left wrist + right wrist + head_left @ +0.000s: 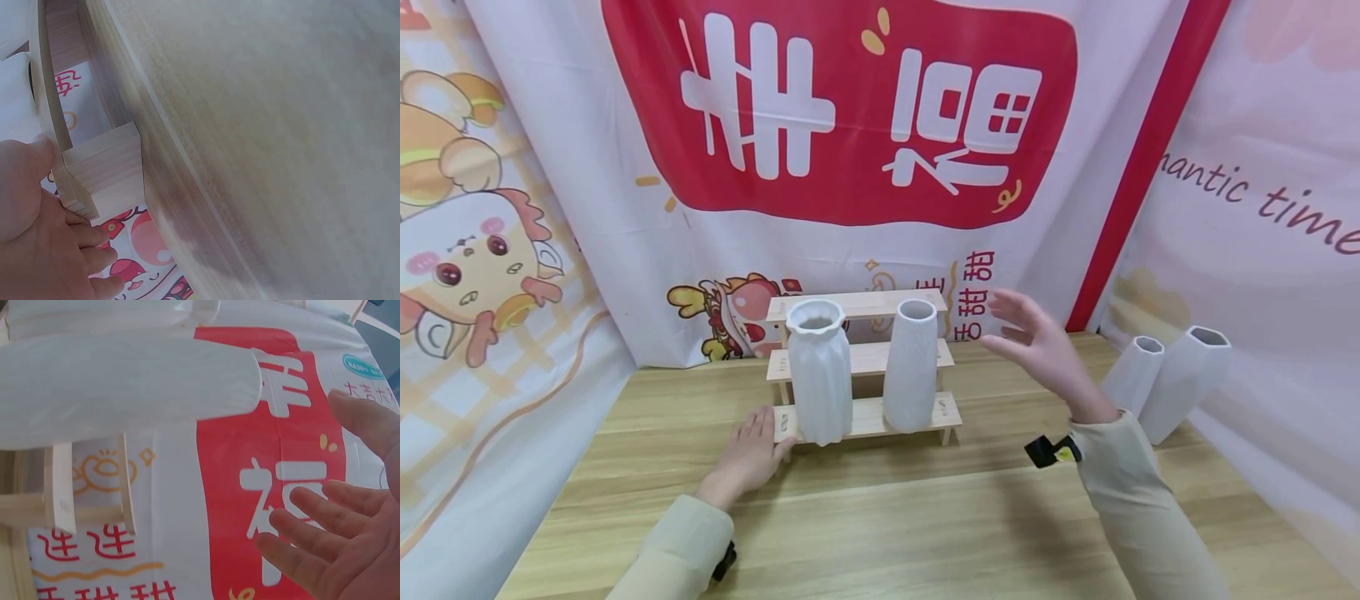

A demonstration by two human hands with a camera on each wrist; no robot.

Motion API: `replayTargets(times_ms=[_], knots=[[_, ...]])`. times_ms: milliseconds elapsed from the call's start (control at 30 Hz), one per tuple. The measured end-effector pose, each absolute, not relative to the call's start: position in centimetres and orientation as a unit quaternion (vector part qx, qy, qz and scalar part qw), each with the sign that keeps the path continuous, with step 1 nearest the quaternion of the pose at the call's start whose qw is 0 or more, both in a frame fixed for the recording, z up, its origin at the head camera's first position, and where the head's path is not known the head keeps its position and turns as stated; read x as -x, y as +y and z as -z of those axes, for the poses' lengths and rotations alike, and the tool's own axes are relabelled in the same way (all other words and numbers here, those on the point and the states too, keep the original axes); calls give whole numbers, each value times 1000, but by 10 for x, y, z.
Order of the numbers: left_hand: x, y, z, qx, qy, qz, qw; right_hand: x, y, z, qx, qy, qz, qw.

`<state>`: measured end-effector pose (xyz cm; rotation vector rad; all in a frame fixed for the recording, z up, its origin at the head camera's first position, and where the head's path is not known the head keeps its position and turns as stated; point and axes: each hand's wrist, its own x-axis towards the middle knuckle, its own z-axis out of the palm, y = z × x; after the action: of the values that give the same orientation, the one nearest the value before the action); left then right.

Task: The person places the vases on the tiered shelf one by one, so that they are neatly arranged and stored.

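In the head view, a wooden three-step stand point(865, 357) carries two white vases. A ribbed vase point(821, 379) with a flared, wavy mouth stands upright toward the left. A smoother, tapering vase point(913, 371) is upright toward the right, both in front of the lowest step's riser line. My left hand point(748, 458) lies at the left end of the bottom step, its thumb spread along the front corner and its fingers beside the board end point(103, 169). My right hand point(1037, 346) is raised in the air right of the smoother vase, fingers spread and holding nothing.
Two more white vases, a smaller one point(1135, 373) and a larger one with an angular mouth point(1186, 383), stand at the table's right side. The wooden table point(880, 525) meets a printed cloth point(842, 196) behind the stand, with cloth walls at both sides.
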<state>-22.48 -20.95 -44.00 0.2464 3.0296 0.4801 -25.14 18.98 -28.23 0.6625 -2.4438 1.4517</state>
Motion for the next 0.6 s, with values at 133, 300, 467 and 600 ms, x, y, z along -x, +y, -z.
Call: replayTargets(times_ms=[133,300,467,600], knots=[[226,-209,440,-80,984,-158,32,247,205,286,-210,-837,-489,126],[227,-210,441,-81,984,-157,32,244,224,291,-192,-844,-481,136],[227,-211,442,-83,984,-152,28,243,246,295,-172,-854,-464,162],[227,-210,442,-85,984,-152,27,242,263,297,-151,-853,-463,188]])
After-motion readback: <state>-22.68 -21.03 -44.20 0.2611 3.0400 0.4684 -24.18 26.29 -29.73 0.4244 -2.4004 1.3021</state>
